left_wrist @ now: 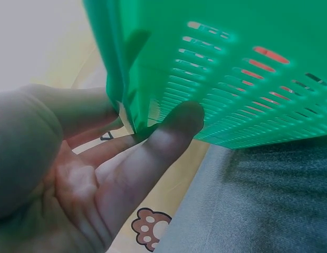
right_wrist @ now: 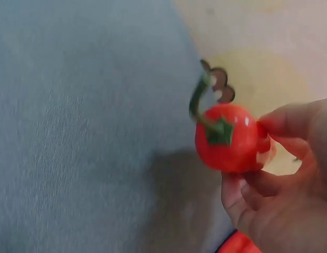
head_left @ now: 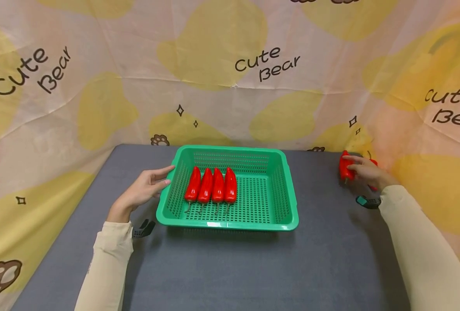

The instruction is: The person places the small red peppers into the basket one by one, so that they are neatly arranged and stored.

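Observation:
My left hand (head_left: 146, 188) grips the left rim of a green plastic basket (head_left: 226, 225). In the left wrist view, fingers (left_wrist: 158, 142) reach under the lip against the slotted outer wall. Several glossy red peppers (head_left: 206, 185) lie side by side in the basket's left half, stems toward me. Far to the right, my right hand (head_left: 366, 170) pinches another red pepper (head_left: 345, 168) between thumb and fingers. Its green curved stem (right_wrist: 198, 100) faces the right wrist camera, and it appears raised over the table. More red shows behind that hand, partly hidden.
The dark grey table (head_left: 230, 268) carries the basket near its far edge. A patterned cloth (head_left: 230, 108) printed with "Cute Bear" hangs behind and along both sides. A red piece (right_wrist: 240, 243) shows below the right hand in the right wrist view.

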Action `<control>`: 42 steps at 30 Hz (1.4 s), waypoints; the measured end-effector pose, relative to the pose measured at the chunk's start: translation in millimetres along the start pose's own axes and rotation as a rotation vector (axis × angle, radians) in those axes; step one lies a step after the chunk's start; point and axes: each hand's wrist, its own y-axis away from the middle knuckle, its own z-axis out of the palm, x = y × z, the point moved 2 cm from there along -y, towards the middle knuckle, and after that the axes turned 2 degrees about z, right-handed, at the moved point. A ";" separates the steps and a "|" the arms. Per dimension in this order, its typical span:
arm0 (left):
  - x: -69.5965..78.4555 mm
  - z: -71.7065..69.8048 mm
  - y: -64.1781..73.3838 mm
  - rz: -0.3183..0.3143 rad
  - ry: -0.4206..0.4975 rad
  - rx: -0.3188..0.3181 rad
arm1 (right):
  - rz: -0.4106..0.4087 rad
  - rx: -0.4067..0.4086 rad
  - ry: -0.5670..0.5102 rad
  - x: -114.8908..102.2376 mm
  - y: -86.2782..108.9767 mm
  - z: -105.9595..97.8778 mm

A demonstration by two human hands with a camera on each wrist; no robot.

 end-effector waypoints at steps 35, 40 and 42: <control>-3.3 1.2 1.7 -0.009 0.024 0.001 | -0.365 -0.244 -0.483 -162.2 21.5 77.9; -2.1 0.3 0.8 -0.014 0.020 0.004 | -0.372 -0.245 -0.409 -176.5 22.2 97.4; -2.2 -0.3 0.0 -0.011 0.019 0.004 | -0.376 -0.244 -0.379 -181.2 22.0 104.8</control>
